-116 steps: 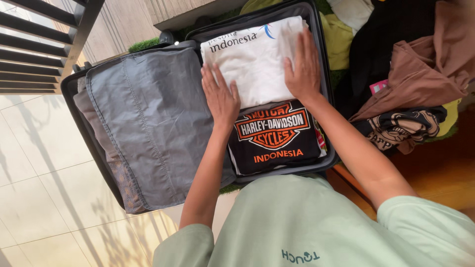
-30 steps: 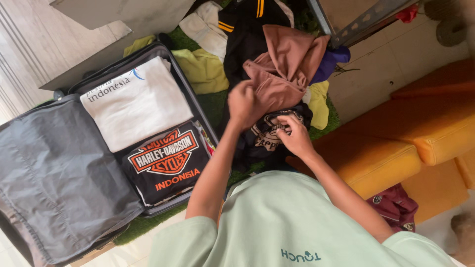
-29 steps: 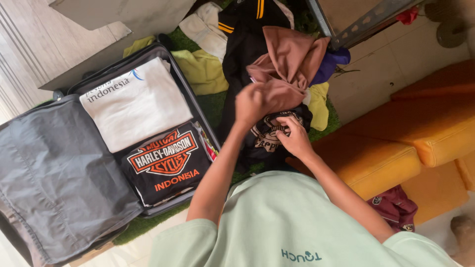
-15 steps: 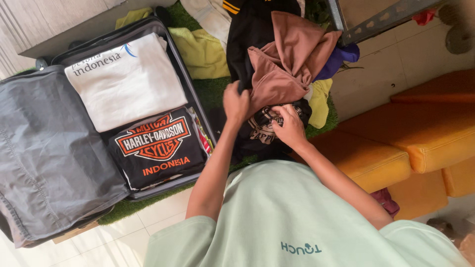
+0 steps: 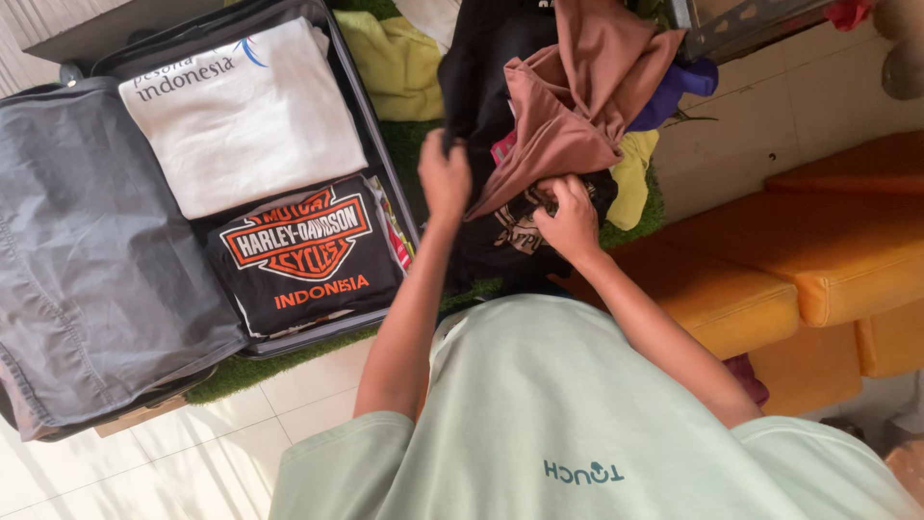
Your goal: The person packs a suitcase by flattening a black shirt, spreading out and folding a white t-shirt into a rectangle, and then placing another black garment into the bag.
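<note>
While our left hand [image 5: 445,178] closes its fingers on the edge of the black printed shirt [image 5: 510,226], our right hand [image 5: 570,220] pinches a fold of the same garment just under the brown one. This shirt is black with a pale tan graphic, crumpled, partly buried at the near edge of the clothes pile, on the green turf mat [image 5: 409,144] just right of the suitcase.

Brown garment [image 5: 568,106]: loose, bunched, draped over the black one and touching both hands' knuckles.

Suitcase [image 5: 380,173]: one, dark-shelled, lying open flat. Right half holds two folded shirts: a white folded shirt [image 5: 241,120] at the far end, a black folded shirt [image 5: 298,255] with an orange and white emblem at the near end, edges touching. Striped fabric shows in the gap along the wall; we cannot tell what it is. Left half is covered by a grey zip divider [image 5: 96,250].

Pile count, as far as visible: one brown, one black printed, another black piece [image 5: 481,58] behind, two yellow-green pieces [image 5: 395,63] [image 5: 635,173], one purple [image 5: 674,91]. Orange cushions [image 5: 808,241]: at least two, to our right.
</note>
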